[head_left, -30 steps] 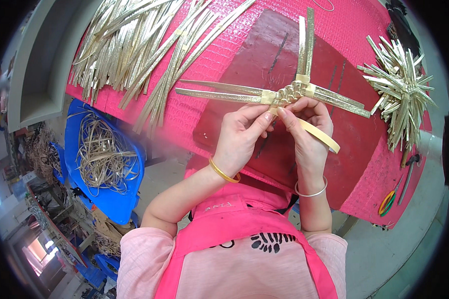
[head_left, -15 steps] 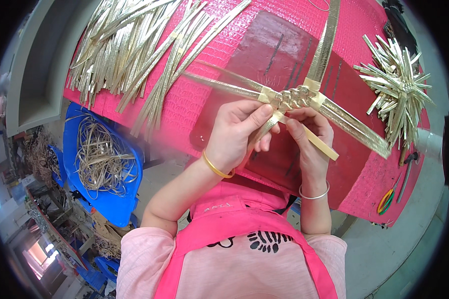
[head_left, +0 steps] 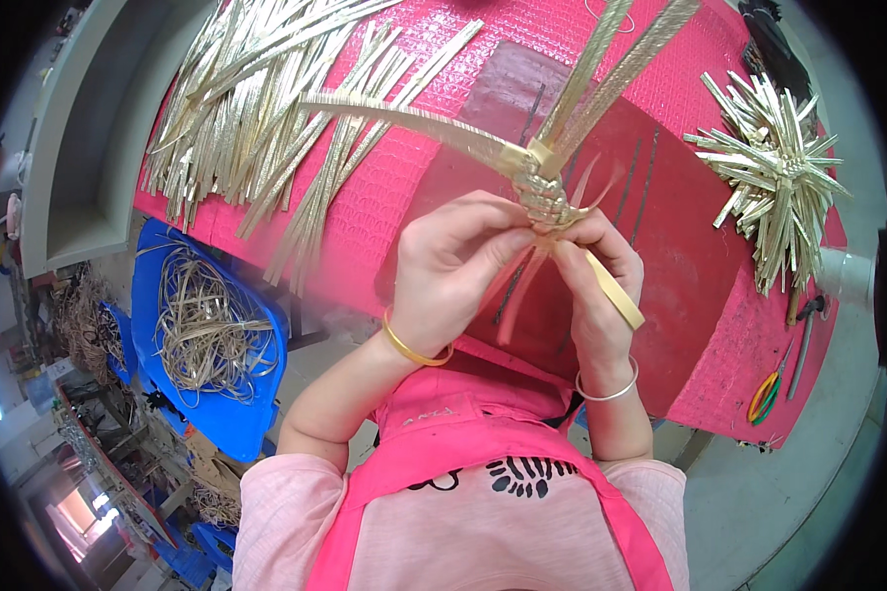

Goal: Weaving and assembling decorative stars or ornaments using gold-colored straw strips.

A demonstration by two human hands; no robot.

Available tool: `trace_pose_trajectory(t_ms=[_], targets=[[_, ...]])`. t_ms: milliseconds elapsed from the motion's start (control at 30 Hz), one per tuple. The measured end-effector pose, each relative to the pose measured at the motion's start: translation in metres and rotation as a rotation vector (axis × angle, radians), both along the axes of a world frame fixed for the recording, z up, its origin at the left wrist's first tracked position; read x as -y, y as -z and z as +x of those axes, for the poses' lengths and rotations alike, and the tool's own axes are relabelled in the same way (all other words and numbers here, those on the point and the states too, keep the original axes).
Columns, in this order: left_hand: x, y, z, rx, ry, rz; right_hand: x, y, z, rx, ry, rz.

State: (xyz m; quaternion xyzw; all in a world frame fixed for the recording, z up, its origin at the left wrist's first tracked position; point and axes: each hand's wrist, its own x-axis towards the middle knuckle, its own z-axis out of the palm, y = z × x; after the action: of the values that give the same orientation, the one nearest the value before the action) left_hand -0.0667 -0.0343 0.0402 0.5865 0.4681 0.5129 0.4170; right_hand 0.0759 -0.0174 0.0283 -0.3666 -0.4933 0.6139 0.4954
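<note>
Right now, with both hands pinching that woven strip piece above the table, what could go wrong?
1. The woven knot is held only between the left hand and the right hand; a slackened pinch could loosen the weave.
2. Its long free strips fan out unsupported and might kink or snag.
3. One long strip arches over the loose strip pile on the pink table; a swing could catch and scatter it.

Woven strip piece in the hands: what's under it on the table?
Under the woven strip piece lies a dark red mat on the pink table cover. Both hands, left hand and right hand, hide the mat directly below.
</note>
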Motion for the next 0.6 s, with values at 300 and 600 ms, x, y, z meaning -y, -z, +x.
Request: trace_pose_trajectory(t_ms=[300,600], targets=[[-0.014,-0.003,0.000,0.693,0.153,-0.657,0.002,0.000,-0.005,-0.212,0.063,-0.201],[0.009,-0.016,-0.005,0.185,0.141,-0.488,-0.001,-0.003,-0.003,0.024,-0.069,-0.140]])
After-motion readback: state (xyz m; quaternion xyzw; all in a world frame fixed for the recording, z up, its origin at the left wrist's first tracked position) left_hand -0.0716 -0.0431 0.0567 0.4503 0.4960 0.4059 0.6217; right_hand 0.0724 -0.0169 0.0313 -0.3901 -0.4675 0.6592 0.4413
